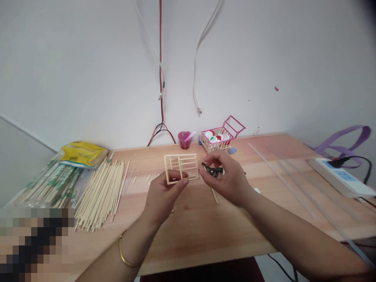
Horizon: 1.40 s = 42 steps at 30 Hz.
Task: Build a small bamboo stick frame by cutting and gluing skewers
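My left hand [164,194] pinches the lower edge of a small frame of thin wooden sticks [181,167], held upright above the wooden table [205,231]. My right hand [227,176] is closed round a small black cutter [214,169] whose tip points at the frame's right side. A loose stick [215,195] lies on the table just below my right hand. A gold bangle [126,256] sits on my left wrist.
A pile of bamboo sticks [101,192] and packs of wrapped sticks [49,184] lie left, with a yellow bag [82,153]. A pink cup [185,139] and a pink-edged stick basket [221,138] stand by the wall. A power strip [342,176] and clear rods [293,188] lie right.
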Available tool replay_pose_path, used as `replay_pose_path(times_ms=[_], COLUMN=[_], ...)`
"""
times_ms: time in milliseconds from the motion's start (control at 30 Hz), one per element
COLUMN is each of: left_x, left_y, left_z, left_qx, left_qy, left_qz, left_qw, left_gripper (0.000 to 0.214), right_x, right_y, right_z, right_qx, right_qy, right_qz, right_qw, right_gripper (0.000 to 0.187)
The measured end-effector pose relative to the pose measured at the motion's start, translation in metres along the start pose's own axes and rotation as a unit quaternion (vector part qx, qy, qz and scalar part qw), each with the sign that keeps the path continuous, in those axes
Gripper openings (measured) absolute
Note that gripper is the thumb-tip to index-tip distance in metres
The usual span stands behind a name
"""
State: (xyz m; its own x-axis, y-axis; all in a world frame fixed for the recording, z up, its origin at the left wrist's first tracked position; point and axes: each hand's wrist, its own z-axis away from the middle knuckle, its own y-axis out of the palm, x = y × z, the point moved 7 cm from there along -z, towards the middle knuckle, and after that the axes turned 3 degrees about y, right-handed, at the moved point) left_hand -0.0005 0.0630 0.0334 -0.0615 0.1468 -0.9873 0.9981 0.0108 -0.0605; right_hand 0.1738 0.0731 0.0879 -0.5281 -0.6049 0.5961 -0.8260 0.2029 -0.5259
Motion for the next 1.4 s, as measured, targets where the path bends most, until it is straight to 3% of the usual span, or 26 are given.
replay_pose_path(times_ms=[133, 267, 433, 533, 1400], left_x=[0.003, 0.002, 0.001, -0.004, -0.008], left_y=[-0.001, 0.0, 0.003, 0.003, 0.011], left_z=[-0.001, 0.0, 0.001, 0.001, 0.003], left_qx=[0.0, 0.013, 0.029, 0.034, 0.067], left_qy=[-0.008, -0.001, 0.007, 0.032, 0.057], left_qz=[0.014, 0.018, 0.024, 0.013, -0.02], left_qw=[1.0, 1.0, 0.999, 0.999, 0.996], left_gripper=[0.018, 0.017, 0.015, 0.013, 0.01], right_x=[-0.024, -0.035, -0.031, -0.027, -0.018], right_y=[0.016, 0.035, 0.056, 0.061, 0.061], right_z=[0.002, 0.008, 0.017, 0.02, 0.023], right_qx=[0.089, 0.16, 0.194, 0.184, 0.15], right_qy=[0.155, 0.245, 0.299, 0.3, 0.294], right_qz=[-0.116, -0.257, -0.441, -0.507, -0.558], right_qw=[0.977, 0.921, 0.824, 0.787, 0.761], right_gripper=[0.02, 0.021, 0.023, 0.022, 0.011])
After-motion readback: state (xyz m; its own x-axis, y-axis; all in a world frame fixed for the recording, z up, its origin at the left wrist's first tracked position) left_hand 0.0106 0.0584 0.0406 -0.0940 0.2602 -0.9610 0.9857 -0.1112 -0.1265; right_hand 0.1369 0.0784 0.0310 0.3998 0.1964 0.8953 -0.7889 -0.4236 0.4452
